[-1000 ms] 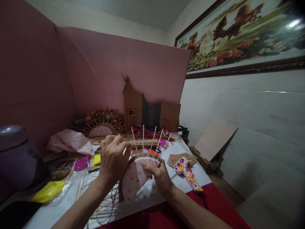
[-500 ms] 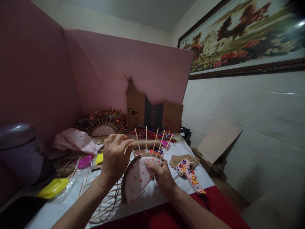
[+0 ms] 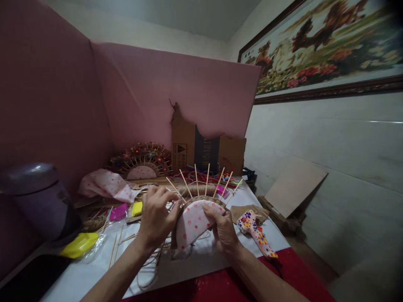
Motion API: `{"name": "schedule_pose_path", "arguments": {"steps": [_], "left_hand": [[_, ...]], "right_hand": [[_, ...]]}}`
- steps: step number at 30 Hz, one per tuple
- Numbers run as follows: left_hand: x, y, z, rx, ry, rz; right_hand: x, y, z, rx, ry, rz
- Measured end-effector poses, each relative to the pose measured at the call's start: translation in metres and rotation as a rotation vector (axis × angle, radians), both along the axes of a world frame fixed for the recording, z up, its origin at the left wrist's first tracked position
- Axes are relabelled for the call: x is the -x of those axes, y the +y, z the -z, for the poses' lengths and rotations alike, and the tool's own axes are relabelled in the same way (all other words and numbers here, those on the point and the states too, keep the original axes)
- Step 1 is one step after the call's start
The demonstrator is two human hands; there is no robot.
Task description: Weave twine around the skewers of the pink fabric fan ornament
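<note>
My right hand (image 3: 225, 230) grips a half-round panel (image 3: 193, 224) covered in white cloth with pink-red dots, thumb on its front and fingers behind. Brown twine is woven around the panel's curved rim (image 3: 204, 199), and several thin wooden sticks (image 3: 207, 179) fan upward from it. At the rim's left end, the fingers of my left hand (image 3: 157, 216) are pinched together beside the leftmost stick, on what looks like the twine; their tips partly hide it. Loose brown cord (image 3: 147, 285) trails in loops on the table below the panel.
A flower-patterned glue gun (image 3: 256, 235) lies to the right on cardboard. Behind are a twine roll (image 3: 192, 191), torn cardboard (image 3: 184, 147) and a decorated half-round piece (image 3: 141, 171). Yellow (image 3: 81, 244) and magenta (image 3: 119, 212) packets, a dark tumbler (image 3: 39, 205) and dotted cloth (image 3: 107, 186) lie left.
My left hand has come down to the panel's left rim. The panel has turned more face-on, and more sticks show. Fewer cord loops lie below it; the view has shifted slightly.
</note>
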State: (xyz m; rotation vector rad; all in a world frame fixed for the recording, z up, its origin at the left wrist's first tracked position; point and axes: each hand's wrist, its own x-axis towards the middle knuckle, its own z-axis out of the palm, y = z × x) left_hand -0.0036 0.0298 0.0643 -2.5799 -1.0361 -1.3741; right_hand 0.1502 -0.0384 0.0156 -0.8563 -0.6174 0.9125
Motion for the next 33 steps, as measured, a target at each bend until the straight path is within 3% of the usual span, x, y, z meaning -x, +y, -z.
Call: {"name": "schedule_pose_path", "arguments": {"steps": [16, 33], "left_hand": [[0.003, 0.006, 0.001, -0.090, 0.053, -0.125], [0.009, 0.014, 0.000, -0.126, 0.006, -0.146]], "right_hand": [[-0.001, 0.000, 0.005, -0.008, -0.106, -0.048], [0.000, -0.004, -0.006, 0.066, 0.008, -0.056]]}}
